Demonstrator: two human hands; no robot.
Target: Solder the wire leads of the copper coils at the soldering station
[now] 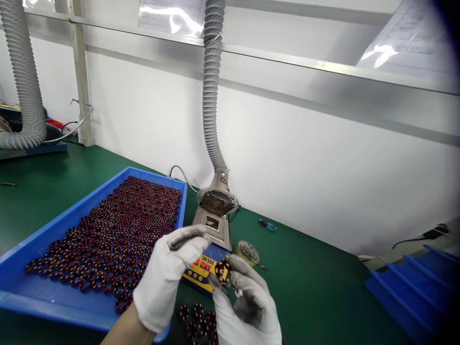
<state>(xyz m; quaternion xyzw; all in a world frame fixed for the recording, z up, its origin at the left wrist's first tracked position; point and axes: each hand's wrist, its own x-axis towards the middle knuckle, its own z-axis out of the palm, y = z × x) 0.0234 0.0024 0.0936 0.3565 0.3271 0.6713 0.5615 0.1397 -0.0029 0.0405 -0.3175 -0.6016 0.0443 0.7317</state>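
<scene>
My right hand [247, 299], in a white glove with grey, smudged fingertips, pinches a small dark ring-shaped coil [223, 272] with copper-coloured spots around its rim. My left hand [168, 273], gloved too, is raised to the left of the coil, its thumb and fingers brought together; whatever is between them, if anything, is hidden. Behind both hands stands a heated pot unit [222, 235] with a metal top and a yellow panel [197, 277] showing red digits. Several similar coils [197, 323] lie on the table below, between my hands.
A large blue tray [46, 306] filled with rows of ring coils covers the left. A grey ribbed hose [212, 86] comes down to a fan hood [217, 203] behind the pot. A round tin [248, 253] and pliers [268, 225] lie right; blue racks [406, 292] stand far right.
</scene>
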